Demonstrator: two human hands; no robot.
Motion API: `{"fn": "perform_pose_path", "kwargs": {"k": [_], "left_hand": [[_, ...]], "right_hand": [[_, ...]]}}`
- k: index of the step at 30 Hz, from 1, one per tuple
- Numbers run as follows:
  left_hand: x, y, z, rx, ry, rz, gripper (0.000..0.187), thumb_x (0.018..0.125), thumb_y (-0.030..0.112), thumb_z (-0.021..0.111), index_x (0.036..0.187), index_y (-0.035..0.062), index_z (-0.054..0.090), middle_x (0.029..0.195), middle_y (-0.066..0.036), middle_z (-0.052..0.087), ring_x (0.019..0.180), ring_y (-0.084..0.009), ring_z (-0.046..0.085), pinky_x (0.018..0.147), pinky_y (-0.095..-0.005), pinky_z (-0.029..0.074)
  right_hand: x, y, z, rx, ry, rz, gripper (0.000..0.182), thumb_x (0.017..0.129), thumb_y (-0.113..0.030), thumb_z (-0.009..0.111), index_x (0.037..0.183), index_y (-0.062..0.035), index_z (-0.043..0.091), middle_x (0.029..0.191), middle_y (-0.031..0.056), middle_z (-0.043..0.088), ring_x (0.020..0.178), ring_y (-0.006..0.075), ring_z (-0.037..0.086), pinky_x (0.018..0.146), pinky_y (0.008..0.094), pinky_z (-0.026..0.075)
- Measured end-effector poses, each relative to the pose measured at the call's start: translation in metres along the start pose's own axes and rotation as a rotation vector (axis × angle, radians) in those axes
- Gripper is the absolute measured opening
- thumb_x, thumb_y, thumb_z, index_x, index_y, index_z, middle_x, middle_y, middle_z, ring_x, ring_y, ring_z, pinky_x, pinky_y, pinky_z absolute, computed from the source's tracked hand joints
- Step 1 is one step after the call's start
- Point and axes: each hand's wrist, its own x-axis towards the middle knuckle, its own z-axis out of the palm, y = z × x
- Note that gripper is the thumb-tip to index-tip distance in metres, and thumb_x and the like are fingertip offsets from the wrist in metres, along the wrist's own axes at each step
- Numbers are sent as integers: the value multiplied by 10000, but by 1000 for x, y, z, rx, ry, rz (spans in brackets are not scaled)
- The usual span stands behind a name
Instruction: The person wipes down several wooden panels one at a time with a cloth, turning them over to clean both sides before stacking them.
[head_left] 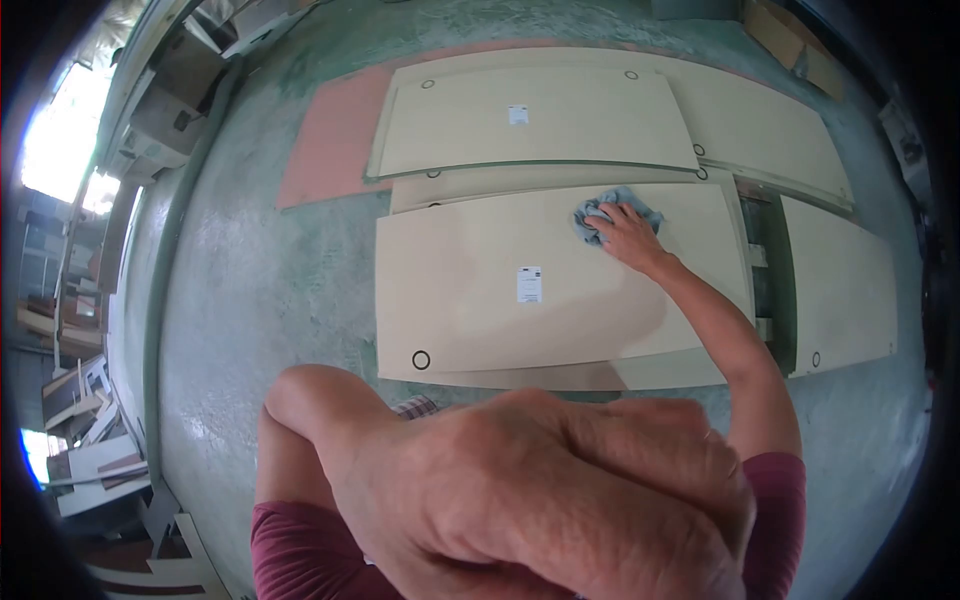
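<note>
A crumpled blue-grey cloth [590, 212] lies under my right hand [628, 235], pressed on the upper right part of a cream panel [460, 270]. The panel bears a small white label [529, 285] near its middle and a black ring mark [421, 360] at its lower left corner. Very close to the camera, my left hand [560, 490] fills the bottom middle of the view, its fingers curled over. Whether it holds anything is hidden.
More cream panels [590, 130] lie behind, partly over a pinkish sheet [330, 140]. Another panel [840, 280] is at the right. Scrap boards [100, 455] are piled at the left, and a cardboard box [790, 45] stands at the back right.
</note>
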Motion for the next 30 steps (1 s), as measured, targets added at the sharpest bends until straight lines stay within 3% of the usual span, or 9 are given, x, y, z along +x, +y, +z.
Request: {"fn": "perform_pose_path", "kwargs": {"k": [6,12,15,16,18,19,21,23,30], "left_hand": [[20,11,-55,-46,-391,-557,331,802,166,630,1030,-72,597,888,-157,613,754,-210,579,660,-305,470],[30,-13,-101,-255,-417,-758,359,826,189,607,1102,-38,571,909,-139,615,787,-201,567,689,-316,463],[60,-19,-102,-428,-257,-869,365,830,206,611,1138,14,567,943,-132,609,795,-212,566,719,-326,461],[78,-14,-101,-295,-239,-1042,308,835,197,605,1064,-8,583,953,-135,611,855,-248,571,829,-398,414],[106,-6,-92,-72,-194,-1350,240,824,166,616,967,-26,602,939,-128,616,878,-264,581,963,-469,344],[108,-2,-79,-58,-11,-1362,221,830,170,604,945,-18,606,918,-122,614,888,-254,579,956,-460,359],[111,9,-68,19,38,-1447,226,884,133,538,1078,16,536,972,-74,576,908,-145,541,794,-282,430],[113,24,-54,306,242,-1586,223,902,156,513,1051,-8,541,948,-71,580,881,-135,547,781,-270,437],[-11,140,-91,962,720,-1389,300,888,284,512,1022,21,568,900,-79,594,822,-154,578,750,-280,451]], "right_hand": [[5,11,5,52,37,67,441,708,-158,651,1132,-199,539,1177,62,453,1082,299,443,869,400,445],[22,22,10,145,292,176,380,675,-118,623,1047,-185,589,1075,65,480,967,299,482,811,390,453],[29,20,22,55,353,226,341,639,-81,596,960,-189,631,1038,74,496,934,321,486,784,409,450],[27,16,24,89,300,292,340,657,-80,578,978,-182,625,1043,79,501,946,332,485,773,424,452],[22,6,0,144,-41,417,360,723,-109,550,1071,-196,590,1118,97,484,999,352,479,803,441,450],[10,1,-11,140,-66,453,360,723,-109,550,1071,-196,590,1118,97,484,999,352,479,803,441,450],[-3,-18,-34,328,-427,639,368,749,-131,540,1103,-225,569,1161,97,455,1063,362,439,874,418,417],[-30,-33,-56,373,-558,697,353,769,-155,535,1113,-226,567,1174,96,456,1098,356,436,902,425,410],[-146,-93,-134,396,-534,1120,394,753,-269,632,1131,-188,557,1046,139,563,981,302,544,838,395,452]]}}
